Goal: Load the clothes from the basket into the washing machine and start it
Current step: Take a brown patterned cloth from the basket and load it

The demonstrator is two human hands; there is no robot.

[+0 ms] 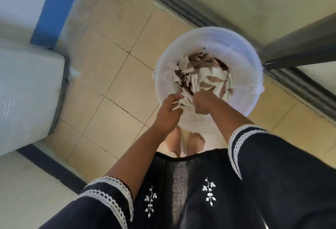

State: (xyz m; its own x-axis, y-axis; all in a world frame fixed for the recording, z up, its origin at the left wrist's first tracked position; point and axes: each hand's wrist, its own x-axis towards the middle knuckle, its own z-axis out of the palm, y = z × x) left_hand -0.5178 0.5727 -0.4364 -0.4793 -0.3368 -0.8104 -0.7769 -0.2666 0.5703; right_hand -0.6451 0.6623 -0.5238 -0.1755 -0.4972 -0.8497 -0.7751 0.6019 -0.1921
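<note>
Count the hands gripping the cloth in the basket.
2. The left hand and the right hand both clutch the leaf-patterned cloth at the near side of the white basket.

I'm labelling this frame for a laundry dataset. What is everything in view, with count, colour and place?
basket: one, white, on the floor ahead of the feet
cloth: a bundle, white with brown leaf print, inside the basket
washer: one, pale grey, at left
floor: beige tiles, centre
wall: blue and white, top left
door frame: dark metal, right
dress: one, black with white embroidery and lace cuffs, bottom
feet: two, bare, below the basket
left hand: gripping the cloth
right hand: gripping the cloth
</note>
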